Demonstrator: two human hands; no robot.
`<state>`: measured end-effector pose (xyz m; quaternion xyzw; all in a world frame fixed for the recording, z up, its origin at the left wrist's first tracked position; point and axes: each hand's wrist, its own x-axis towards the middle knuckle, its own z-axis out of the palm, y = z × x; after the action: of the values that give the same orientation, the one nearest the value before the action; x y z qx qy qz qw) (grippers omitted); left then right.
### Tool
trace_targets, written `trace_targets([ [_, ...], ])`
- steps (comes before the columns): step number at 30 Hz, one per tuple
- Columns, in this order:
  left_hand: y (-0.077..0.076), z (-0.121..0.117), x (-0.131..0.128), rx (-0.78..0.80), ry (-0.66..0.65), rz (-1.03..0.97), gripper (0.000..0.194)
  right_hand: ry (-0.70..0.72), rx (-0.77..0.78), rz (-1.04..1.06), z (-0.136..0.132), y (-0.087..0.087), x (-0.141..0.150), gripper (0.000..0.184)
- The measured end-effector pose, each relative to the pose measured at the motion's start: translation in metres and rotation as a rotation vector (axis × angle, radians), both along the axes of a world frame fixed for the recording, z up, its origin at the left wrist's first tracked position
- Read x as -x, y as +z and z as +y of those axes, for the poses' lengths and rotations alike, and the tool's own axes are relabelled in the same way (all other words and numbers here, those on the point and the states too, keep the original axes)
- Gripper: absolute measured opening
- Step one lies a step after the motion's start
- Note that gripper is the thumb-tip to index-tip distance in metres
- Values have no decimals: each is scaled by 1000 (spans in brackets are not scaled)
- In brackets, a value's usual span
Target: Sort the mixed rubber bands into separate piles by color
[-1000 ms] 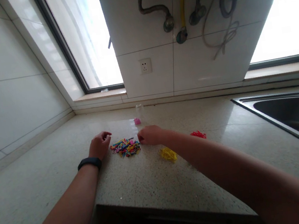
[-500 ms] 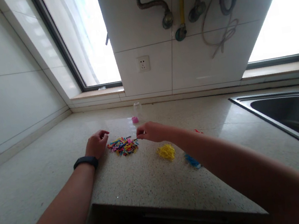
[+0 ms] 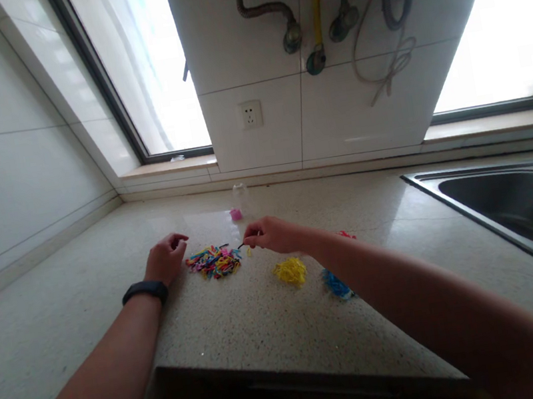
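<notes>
A pile of small mixed-colour rubber bands (image 3: 214,262) lies on the counter between my hands. My right hand (image 3: 269,235) is just right of it, with thumb and fingers pinched on a thin dark rubber band (image 3: 241,245). My left hand (image 3: 167,256) rests at the pile's left edge, fingers loosely bent and apart, nothing visible in them. A single yellow band (image 3: 249,252) lies below my right fingertips. Nearer me sit a yellow heap of bands (image 3: 291,271) and a blue heap (image 3: 336,284), the latter partly covered by my right forearm. Red bands (image 3: 346,235) peek out behind that forearm.
A clear plastic jar (image 3: 240,193) stands behind the pile with a pink lid (image 3: 235,214) beside it. To the right is a steel sink (image 3: 449,174). The counter's front edge (image 3: 294,376) runs below my arms; a tiled wall with a socket (image 3: 250,114) rises behind.
The whole view has shifted slightly. My right hand has drawn a little away from the pile with the dark band, and the stray yellow band now shows beneath it. The left hand stays by the pile.
</notes>
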<state>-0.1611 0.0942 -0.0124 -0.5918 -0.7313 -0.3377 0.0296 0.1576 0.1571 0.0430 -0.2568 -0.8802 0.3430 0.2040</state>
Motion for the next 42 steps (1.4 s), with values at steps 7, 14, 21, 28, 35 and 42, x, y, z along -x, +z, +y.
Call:
trace_targets([
  [7, -2, 1, 0, -1, -1, 36, 35, -12, 84, 82, 12, 13, -64, 21],
  [14, -5, 2, 4, 38, 8, 71, 36, -354, 169, 129, 7, 8, -206, 26],
  [21, -7, 1, 9, 102, 28, 84, 38, -427, 168, 131, -7, -7, -252, 30],
  [28, -10, 3, 16, 161, 49, 93, 39, -382, 200, 135, -15, 0, -251, 27],
  [35, -12, 3, 20, 203, 62, 111, 39, -302, 242, 126, -13, -6, -255, 23],
  [42, -11, -1, 18, 220, 66, 114, 41, -250, 288, 82, -11, -5, -263, 25],
])
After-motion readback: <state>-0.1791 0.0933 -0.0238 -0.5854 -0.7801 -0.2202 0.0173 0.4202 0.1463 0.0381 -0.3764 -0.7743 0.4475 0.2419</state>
